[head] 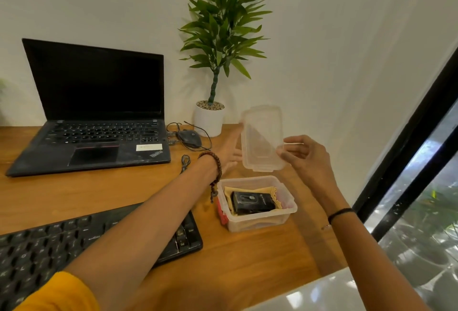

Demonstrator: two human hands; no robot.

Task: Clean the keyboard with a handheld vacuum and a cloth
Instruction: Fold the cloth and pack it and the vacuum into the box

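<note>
Head view: right hand (pixel 307 159) pinches the clear lid (pixel 260 135); left hand (pixel 229 152), fingers straight, touches it.

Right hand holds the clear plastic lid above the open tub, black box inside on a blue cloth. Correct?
No: it is a yellow cloth, not blue. The head view shows the right hand holding the clear plastic lid above the open clear plastic tub, the black box inside lying on the yellow cloth.

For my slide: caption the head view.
Left hand and right hand at the clear lid, above an open box holding a black device and yellow cloth.
</note>
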